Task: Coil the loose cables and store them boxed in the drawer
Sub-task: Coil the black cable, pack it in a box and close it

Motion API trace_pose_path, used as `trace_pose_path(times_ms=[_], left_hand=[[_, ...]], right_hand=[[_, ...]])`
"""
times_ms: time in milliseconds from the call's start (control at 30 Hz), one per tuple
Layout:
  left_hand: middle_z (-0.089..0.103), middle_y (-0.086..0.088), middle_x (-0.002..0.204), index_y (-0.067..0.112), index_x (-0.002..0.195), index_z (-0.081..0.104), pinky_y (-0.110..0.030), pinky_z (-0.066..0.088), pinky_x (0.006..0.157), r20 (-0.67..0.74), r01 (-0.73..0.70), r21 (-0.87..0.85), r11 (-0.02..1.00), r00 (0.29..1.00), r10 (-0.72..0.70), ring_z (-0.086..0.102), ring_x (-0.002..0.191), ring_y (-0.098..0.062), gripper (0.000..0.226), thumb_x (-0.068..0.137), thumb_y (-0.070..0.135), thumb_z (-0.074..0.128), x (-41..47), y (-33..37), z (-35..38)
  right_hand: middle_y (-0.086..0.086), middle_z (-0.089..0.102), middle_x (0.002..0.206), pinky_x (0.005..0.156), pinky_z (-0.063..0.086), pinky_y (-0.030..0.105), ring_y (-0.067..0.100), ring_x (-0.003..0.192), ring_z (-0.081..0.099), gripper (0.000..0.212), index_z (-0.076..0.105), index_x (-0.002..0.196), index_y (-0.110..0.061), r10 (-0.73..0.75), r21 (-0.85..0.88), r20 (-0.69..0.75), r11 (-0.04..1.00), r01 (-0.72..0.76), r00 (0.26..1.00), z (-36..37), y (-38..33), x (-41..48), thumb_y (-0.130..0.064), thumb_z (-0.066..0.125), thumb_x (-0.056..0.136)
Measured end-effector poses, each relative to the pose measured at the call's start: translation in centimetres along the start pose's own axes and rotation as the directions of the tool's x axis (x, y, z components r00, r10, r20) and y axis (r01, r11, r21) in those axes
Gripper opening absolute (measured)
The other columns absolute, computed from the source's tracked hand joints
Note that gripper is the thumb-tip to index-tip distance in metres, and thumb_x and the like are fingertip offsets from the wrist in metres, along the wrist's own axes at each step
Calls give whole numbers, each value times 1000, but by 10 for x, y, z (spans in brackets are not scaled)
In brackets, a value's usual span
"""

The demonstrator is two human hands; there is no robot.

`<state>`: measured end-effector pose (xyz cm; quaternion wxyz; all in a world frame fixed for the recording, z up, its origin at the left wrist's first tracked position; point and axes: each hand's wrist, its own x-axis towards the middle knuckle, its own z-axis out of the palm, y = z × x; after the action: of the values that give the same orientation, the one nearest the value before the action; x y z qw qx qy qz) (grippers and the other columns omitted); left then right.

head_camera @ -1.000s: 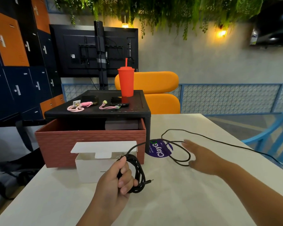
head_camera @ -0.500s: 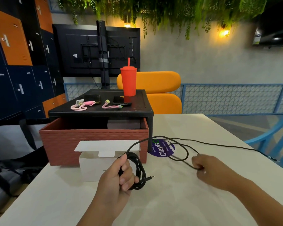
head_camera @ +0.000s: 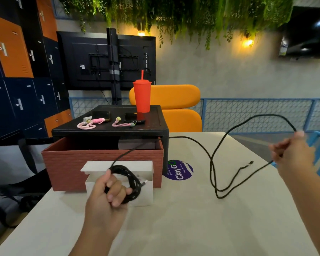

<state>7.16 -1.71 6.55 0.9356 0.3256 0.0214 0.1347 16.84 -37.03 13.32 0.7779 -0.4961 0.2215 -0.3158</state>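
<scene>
Coils of black cable sit gripped in your left hand before the white box; well right of it, your right hand pinches the slack, likely feeding another loop.

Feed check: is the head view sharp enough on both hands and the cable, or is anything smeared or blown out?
Head view: the right hand is motion-blurred, so its grip on the cable reads poorly; the left hand and its coil are sharp; wall lamps flare without washing out the table; the wide lens bends the lockers at the left edge.
</scene>
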Motion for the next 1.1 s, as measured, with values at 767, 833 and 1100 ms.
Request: trace_pose_path(times_ms=[767,833,1100], left_hand=[[26,8,34,20,47,44,-21,48,46,108,-6,-41,999,994,10,26,28,-7,49,31,32,89,7,11,-10],[25,7,34,20,46,42,-20,48,45,79,1,-37,999,997,2,25,28,-7,36,55,32,75,6,12,-8],[23,8,34,20,47,40,-20,45,45,35,52,-39,998,998,-50,23,28,-7,49,95,27,37,2,11,-4]], right_hand=[[5,46,131,98,34,32,28,119,42,35,49,128,-18,263,-532,783,-188,826,564,32,145,-41,-27,42,95],[6,51,121,82,37,28,25,111,47,26,52,119,-15,198,-503,802,-286,816,564,34,152,-47,-16,39,96],[8,58,96,66,35,28,27,86,55,18,59,96,-11,-4,-548,834,-122,827,552,53,98,-49,-21,43,96]])
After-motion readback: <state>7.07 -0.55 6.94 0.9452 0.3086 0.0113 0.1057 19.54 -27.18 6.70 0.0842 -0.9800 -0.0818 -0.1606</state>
